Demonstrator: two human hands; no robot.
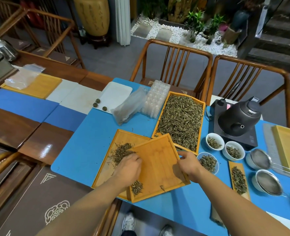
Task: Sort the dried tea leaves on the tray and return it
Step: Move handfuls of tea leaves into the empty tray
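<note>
A bamboo tray [159,166] lies tilted across a second bamboo tray [106,169] on the blue mat. My right hand [189,163] grips the upper tray's right edge. My left hand [128,168] rests at the upper tray's left edge, fingers bent over a loose pile of dried tea leaves [122,150] on the lower tray. A small clump of leaves [137,187] sits in the upper tray's near left corner. Behind them a larger bamboo tray [202,120] is heaped with dried tea leaves [180,121].
Three white bowls [215,141] of leaves, a narrow bamboo scoop [238,178], two strainers [267,182] and a black kettle [239,114] on its base stand to the right. Clear plastic moulds [155,99], a bag [128,106] and a white tray [117,92] lie behind. Wooden chairs line the far side.
</note>
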